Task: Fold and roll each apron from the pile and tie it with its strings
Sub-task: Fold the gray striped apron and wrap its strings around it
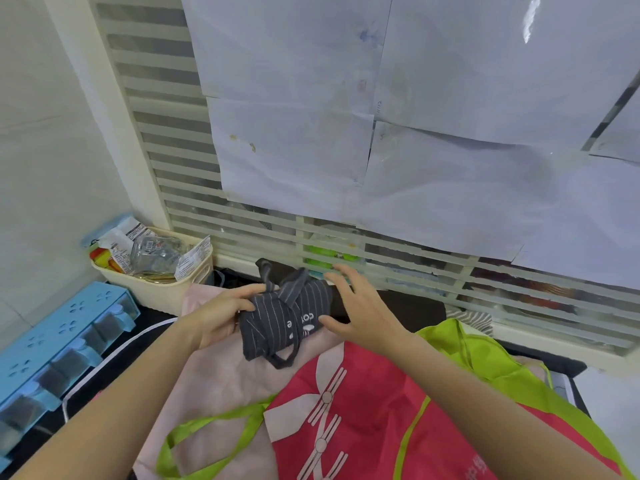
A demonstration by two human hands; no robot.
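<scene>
Below the slatted white screen [263,233] with its taped paper sheets, a heap of aprons covers the worktop: a pale pink one [221,379] lowest, a glossy red apron [363,407] with white printing and a lime-green one [485,355] nearer the person. Just under the screen's bottom rail, the rolled grey pinstriped apron [277,320] sits raised above the pink cloth. It looks light, soft and springy, likely to unroll unless squeezed around its middle. The left hand [221,317] curls round the roll's left end, thumb on top. The right hand [360,306] is spread, fingers straight, thumb touching the roll's right end. Thin strings [284,358] dangle in a loop beneath, best pinched near their ends.
</scene>
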